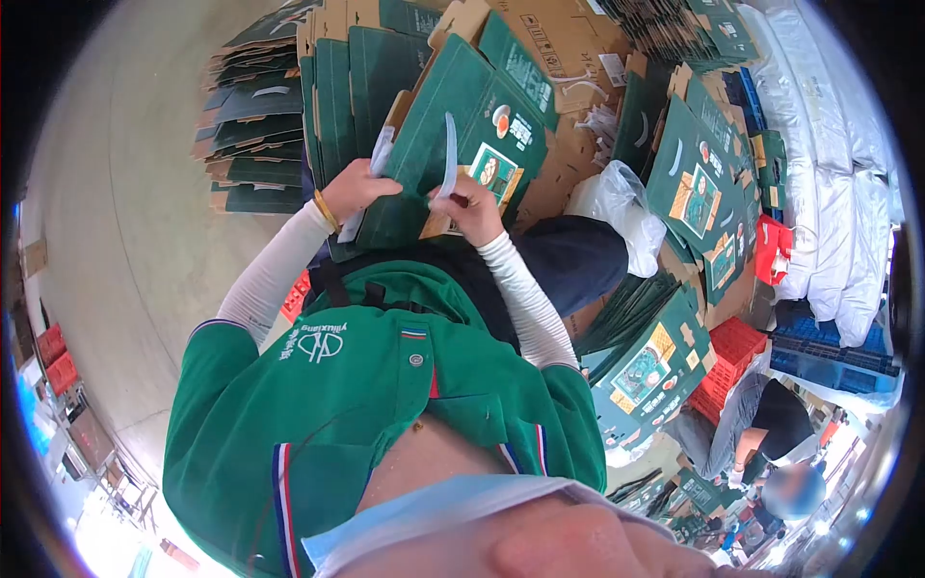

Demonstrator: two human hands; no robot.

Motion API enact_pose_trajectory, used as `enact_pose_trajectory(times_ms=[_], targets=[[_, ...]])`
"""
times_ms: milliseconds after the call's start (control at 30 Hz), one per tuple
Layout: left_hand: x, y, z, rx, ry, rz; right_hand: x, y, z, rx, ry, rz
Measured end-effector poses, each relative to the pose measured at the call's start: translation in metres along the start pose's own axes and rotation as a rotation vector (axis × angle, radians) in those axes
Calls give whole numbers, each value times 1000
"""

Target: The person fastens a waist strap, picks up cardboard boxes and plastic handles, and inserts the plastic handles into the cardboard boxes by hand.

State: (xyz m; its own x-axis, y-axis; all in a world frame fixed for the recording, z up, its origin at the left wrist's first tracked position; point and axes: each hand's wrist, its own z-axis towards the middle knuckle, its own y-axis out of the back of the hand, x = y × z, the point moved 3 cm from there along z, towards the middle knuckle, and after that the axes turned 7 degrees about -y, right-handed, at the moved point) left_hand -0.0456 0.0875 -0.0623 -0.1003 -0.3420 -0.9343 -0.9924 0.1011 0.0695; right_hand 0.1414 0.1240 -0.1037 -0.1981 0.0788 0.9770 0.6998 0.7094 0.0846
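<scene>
A flat green printed carton (424, 164) leans in front of my lap, with a picture panel on its face. My left hand (361, 190) is closed on the carton's left edge, thumb pressed on the green side. Beside that hand, a pale strip (383, 149) shows along the edge. My right hand (470, 210) pinches the lower end of a white plastic carry handle (450, 149), which stands up in a curve against the carton face. The fingertips partly hide where the handle meets the cardboard.
Stacked green cartons (255, 125) rise at the left, and more flat cartons (689, 183) lean at the right. Loose white handles (583, 85) lie on brown cardboard near a clear plastic bag (621, 217). A red crate (727, 361) and another person (771, 424) are at lower right.
</scene>
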Motion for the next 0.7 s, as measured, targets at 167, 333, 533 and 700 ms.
enact_pose_trajectory(times_ms=[167,333,533,700], targets=[[4,1,-4,-26,97,-132,-6,-23,10,-437,94,189],[15,-8,-13,-50,185,-153,8,-27,8,-508,165,88],[37,-16,-19,-100,129,-114,-2,-28,3,-514,144,106],[21,-22,-20,-140,87,-158,-12,-28,6,-591,130,171]])
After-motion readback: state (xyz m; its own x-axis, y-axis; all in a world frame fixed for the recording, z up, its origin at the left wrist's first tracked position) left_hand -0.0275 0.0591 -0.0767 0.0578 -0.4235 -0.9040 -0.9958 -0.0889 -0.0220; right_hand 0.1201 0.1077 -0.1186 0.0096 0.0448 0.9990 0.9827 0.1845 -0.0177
